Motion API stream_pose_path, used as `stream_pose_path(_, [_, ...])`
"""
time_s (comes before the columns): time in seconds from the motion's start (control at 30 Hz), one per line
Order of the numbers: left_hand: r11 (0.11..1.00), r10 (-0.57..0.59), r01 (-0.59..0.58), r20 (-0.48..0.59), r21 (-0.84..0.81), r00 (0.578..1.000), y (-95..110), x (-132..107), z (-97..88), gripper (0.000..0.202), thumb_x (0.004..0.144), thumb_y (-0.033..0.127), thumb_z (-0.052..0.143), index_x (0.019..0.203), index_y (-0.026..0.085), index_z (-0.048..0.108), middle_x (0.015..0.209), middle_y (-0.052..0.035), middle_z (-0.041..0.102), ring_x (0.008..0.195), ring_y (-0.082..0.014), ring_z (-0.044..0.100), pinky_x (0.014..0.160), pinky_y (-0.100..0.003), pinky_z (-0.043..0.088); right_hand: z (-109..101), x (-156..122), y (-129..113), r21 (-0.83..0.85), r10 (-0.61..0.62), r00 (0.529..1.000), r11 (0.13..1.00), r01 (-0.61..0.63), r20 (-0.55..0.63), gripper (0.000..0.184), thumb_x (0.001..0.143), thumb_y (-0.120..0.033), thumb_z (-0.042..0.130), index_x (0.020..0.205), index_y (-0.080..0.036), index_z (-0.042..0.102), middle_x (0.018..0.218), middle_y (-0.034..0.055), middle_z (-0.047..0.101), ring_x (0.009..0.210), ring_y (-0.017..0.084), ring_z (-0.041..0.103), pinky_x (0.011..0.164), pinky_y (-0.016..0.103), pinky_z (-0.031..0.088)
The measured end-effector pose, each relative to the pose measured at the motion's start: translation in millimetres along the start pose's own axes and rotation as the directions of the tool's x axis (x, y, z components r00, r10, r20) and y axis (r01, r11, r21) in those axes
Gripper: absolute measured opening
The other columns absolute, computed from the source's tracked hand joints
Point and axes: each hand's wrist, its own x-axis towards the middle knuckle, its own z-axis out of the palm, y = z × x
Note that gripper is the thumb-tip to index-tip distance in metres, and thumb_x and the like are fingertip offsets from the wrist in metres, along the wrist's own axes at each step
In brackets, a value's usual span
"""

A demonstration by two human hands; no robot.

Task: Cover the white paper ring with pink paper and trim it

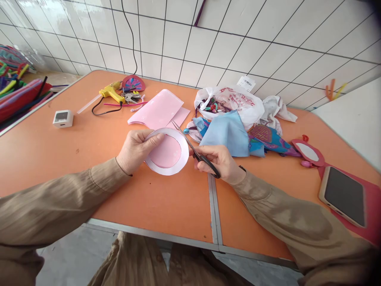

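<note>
- Pink paper disc [168, 153], white-rimmed, is held over the orange desk [59, 159].
- Left hand [135, 151]: fingers pinching the disc's left edge.
- Right hand [220, 161]: fingers closed through black scissors [190, 146], blades at the disc's right rim.

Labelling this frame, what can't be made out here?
Head view only:
- Scissors handles: hidden in the right hand.
- Left hand: fingers behind the disc hidden by it.
- Bag contents: tangled, too small.
- White box display: too small to read.
- Pile at left: cut off by the edge.
</note>
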Motion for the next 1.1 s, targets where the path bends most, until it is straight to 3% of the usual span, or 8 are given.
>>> stream_pose_path(0.3, [1.0,-0.021,0.021,-0.004,0.006,1.0,0,0,0.8,0.041,0.07,0.054,0.076,0.069,0.013,0.074,0.058,-0.0019,0.061,0.053,-0.0109,0.05,0.046,-0.022,0.04,0,0,-2,0.02,0.01,1.0,1.0,-0.01,-0.007,0.043,0.077,-0.043,0.072,0.103,-0.008,0.072,0.066,0.0002,0.054,0.056,0.008,0.048,0.052,0.023,0.039])
stream_pose_path(0.83, [0.998,-0.054,0.054,0.015,-0.014,0.998,1,2,-1.1,0.039,0.07,0.052,0.077,0.074,0.013,0.076,0.06,-0.0032,0.066,0.053,-0.0124,0.054,0.045,-0.022,0.041,-1,0,-11,-0.014,0.074,0.997,0.997,-0.074,-0.012,0.036,0.073,-0.038,0.073,0.094,-0.009,0.072,0.064,-0.0007,0.053,0.056,0.008,0.045,0.054,0.024,0.04])
stream_pose_path(1.1, [0.999,-0.031,0.031,-0.004,0.019,1.0,3,0,-0.3,0.039,0.071,0.052,0.075,0.071,0.013,0.075,0.058,-0.0028,0.063,0.05,-0.0128,0.052,0.045,-0.024,0.04,2,-3,-23,0.099,0.128,0.992,0.987,-0.129,0.017,0.046,0.076,-0.046,0.071,0.103,-0.009,0.066,0.07,0.0028,0.058,0.063,0.012,0.053,0.056,0.026,0.041])
